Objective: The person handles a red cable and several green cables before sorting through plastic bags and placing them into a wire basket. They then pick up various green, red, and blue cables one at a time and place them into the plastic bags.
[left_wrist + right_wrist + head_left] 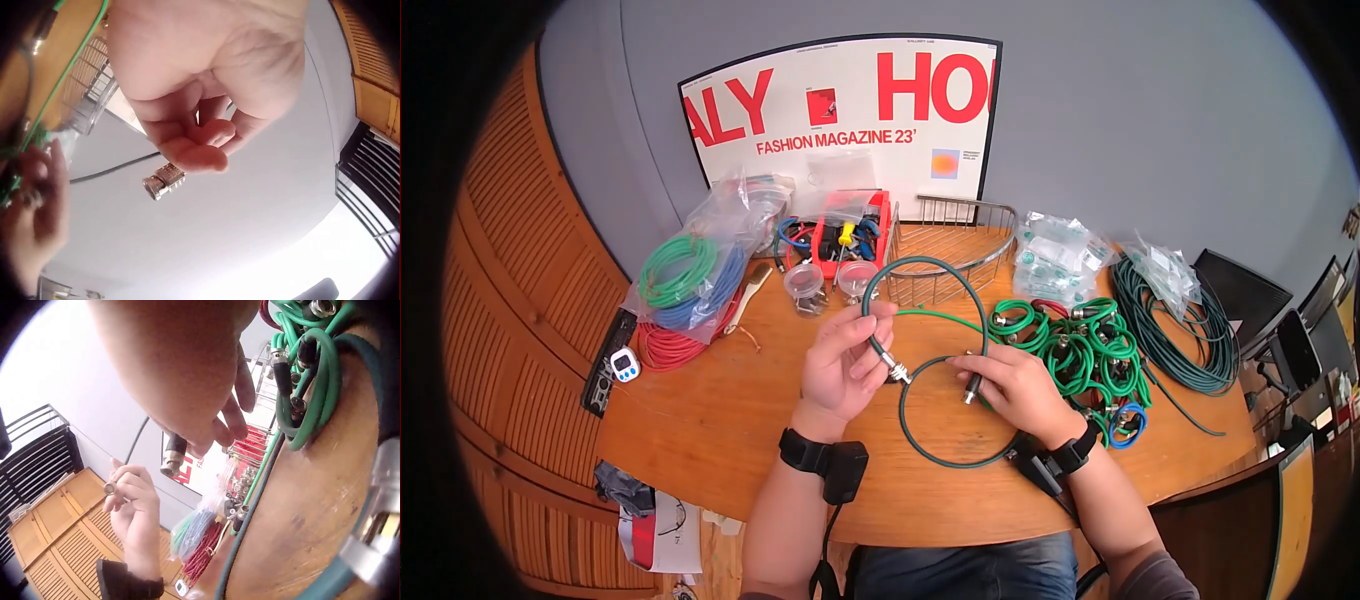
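A dark green cable with metal connectors arches between the two hands above the table. The left hand pinches it near one silver connector; the left wrist view shows that connector below the curled fingers. The right hand pinches the cable's other end, where a connector points down; it shows as a dark-sleeved plug in the right wrist view. Another dark green loop lies on the table under the hands, with a connector close to the right wrist.
Coiled green cables sit right of the hands, a large dark green coil beyond them. Behind are a wire basket, a red bin and plastic bags. At left lie bagged cables and a white timer.
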`<state>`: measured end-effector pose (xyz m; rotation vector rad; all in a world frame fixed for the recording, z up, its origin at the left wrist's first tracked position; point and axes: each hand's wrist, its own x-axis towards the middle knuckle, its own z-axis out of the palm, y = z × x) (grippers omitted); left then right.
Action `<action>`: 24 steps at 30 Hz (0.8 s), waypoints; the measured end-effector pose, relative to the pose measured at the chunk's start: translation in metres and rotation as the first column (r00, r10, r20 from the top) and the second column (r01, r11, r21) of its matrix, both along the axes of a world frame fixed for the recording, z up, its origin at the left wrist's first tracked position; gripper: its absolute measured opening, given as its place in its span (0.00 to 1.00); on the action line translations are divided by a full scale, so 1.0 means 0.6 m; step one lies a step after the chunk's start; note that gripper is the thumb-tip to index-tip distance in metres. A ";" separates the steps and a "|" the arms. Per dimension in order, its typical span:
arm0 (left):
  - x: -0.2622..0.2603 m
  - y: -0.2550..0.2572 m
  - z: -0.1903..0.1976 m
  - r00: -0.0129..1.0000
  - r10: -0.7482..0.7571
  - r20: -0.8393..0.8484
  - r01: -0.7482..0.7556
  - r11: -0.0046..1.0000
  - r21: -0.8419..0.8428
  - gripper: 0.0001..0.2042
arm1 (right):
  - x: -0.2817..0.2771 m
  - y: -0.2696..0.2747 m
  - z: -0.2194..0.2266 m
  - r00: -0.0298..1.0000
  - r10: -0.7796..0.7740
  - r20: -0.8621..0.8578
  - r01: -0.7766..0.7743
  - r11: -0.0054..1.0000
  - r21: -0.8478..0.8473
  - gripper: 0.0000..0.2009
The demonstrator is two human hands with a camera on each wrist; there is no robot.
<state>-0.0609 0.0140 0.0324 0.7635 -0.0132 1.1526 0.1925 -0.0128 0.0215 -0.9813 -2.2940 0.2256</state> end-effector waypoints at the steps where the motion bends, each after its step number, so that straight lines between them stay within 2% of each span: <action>1: 0.010 -0.005 0.008 0.987 0.125 -0.100 -0.131 0.990 -0.057 0.13 | 0.000 -0.003 0.002 1.000 0.002 -0.004 -0.002 1.000 0.000 0.20; 2: 0.016 -0.008 0.013 0.949 0.238 -0.205 -0.263 0.960 -0.101 0.12 | -0.002 -0.010 0.006 0.999 -0.032 -0.016 0.031 0.997 -0.064 0.17; 3: 0.018 -0.003 0.004 0.949 0.235 -0.211 -0.260 0.960 -0.102 0.12 | -0.005 -0.017 0.009 0.997 -0.070 -0.027 0.066 0.989 -0.129 0.14; 5: 0.023 0.010 -0.024 0.817 0.338 -0.467 -0.280 0.941 0.191 0.12 | -0.007 -0.019 0.002 0.993 -0.089 -0.075 0.080 0.990 -0.116 0.13; 6: 0.028 0.007 -0.018 0.740 0.364 -0.565 -0.267 0.931 0.249 0.12 | -0.006 -0.019 -0.001 0.988 -0.101 -0.117 0.090 0.991 -0.100 0.12; 7: 0.035 0.001 -0.011 0.742 0.357 -0.568 -0.257 0.933 0.251 0.12 | -0.004 -0.017 -0.006 0.986 -0.111 -0.121 0.099 0.990 -0.101 0.12; 9: 0.050 -0.012 -0.002 0.597 0.334 -0.730 -0.212 0.942 0.258 0.13 | -0.001 -0.009 -0.013 0.948 -0.073 -0.310 0.063 0.997 -0.041 0.13; 10: 0.052 -0.009 -0.006 0.574 0.296 -0.764 -0.176 0.955 0.238 0.14 | -0.003 -0.006 -0.014 0.926 -0.073 -0.372 0.078 0.997 -0.003 0.10; 11: 0.058 -0.008 -0.016 0.572 0.297 -0.764 -0.172 0.955 0.242 0.14 | -0.002 -0.004 -0.021 0.924 -0.074 -0.375 0.080 0.997 0.000 0.10; 13: 0.072 -0.006 -0.041 0.650 0.444 -0.617 -0.200 0.883 0.426 0.17 | -0.003 -0.001 -0.034 0.768 -0.170 -0.618 -0.031 0.953 -0.301 0.11; 14: 0.071 -0.002 -0.049 0.695 0.378 -0.611 -0.170 0.913 0.372 0.17 | -0.004 -0.001 -0.037 0.765 -0.172 -0.620 -0.029 0.954 -0.300 0.11; 15: 0.073 -0.001 -0.050 0.695 0.375 -0.613 -0.164 0.913 0.372 0.17 | -0.007 -0.002 -0.037 0.675 -0.226 -0.702 -0.109 0.911 -0.398 0.12; 16: 0.077 -0.002 -0.051 0.621 0.379 -0.687 -0.211 0.924 0.319 0.15 | -0.008 -0.004 -0.039 0.575 -0.294 -0.764 -0.199 0.855 -0.479 0.12; 17: 0.081 -0.003 -0.054 0.541 0.370 -0.755 -0.262 0.927 0.267 0.13 | -0.006 -0.005 -0.037 0.572 -0.299 -0.764 -0.196 0.854 -0.482 0.12; 18: 0.084 -0.003 -0.060 0.542 0.365 -0.757 -0.259 0.929 0.263 0.13 | -0.003 -0.004 -0.032 0.600 -0.295 -0.743 -0.181 0.855 -0.485 0.13; 19: 0.086 -0.002 -0.066 0.488 0.442 -0.753 -0.289 0.896 0.338 0.13 | -0.003 -0.004 -0.030 0.629 -0.289 -0.722 -0.167 0.857 -0.488 0.13; 20: 0.088 -0.003 -0.070 0.430 0.517 -0.740 -0.316 0.854 0.414 0.13 | -0.004 -0.004 -0.034 0.600 -0.304 -0.740 -0.201 0.838 -0.507 0.14; 21: 0.093 -0.006 -0.069 0.429 0.519 -0.740 -0.317 0.853 0.414 0.13 | -0.005 -0.004 -0.035 0.601 -0.303 -0.740 -0.203 0.838 -0.507 0.14; 23: 0.103 -0.015 -0.065 0.531 0.620 -0.577 -0.485 0.781 0.393 0.14 | -0.008 -0.005 -0.035 0.605 -0.290 -0.741 -0.244 0.819 -0.519 0.17; 24: 0.103 -0.016 -0.063 0.531 0.620 -0.577 -0.485 0.781 0.393 0.14 | -0.008 -0.007 -0.035 0.605 -0.289 -0.742 -0.244 0.820 -0.518 0.17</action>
